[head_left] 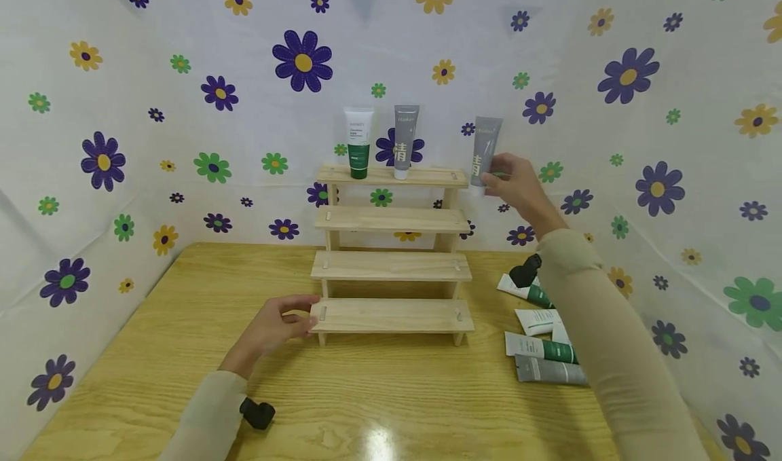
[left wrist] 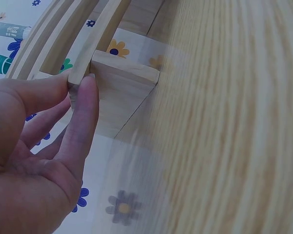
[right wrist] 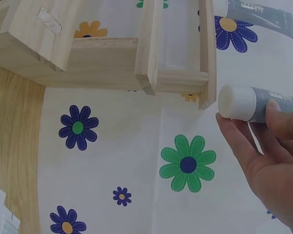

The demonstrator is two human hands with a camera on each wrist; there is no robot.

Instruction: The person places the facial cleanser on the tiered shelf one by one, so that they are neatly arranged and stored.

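Note:
My right hand [head_left: 518, 184] grips a grey squeeze tube [head_left: 487, 145] near its white cap, tilted a little, just off the right end of the top shelf. In the right wrist view, the white cap [right wrist: 237, 102] is close to the end of that shelf. With thumb and fingers, my left hand [head_left: 273, 328] pinches the left end of the lowest board on a four-tier wooden display stand [head_left: 391, 315]. On the top tier a white and green tube [head_left: 359, 142] and another grey tube [head_left: 404, 142] stand upright on their caps.
Several tubes lie on the wooden table [head_left: 379, 393] right of the stand, partly behind my right sleeve: a white tube [head_left: 536, 321], a white and green tube [head_left: 537, 347] and a grey tube [head_left: 550, 371] among them. A flower-patterned sheet [head_left: 391, 60] surrounds the table.

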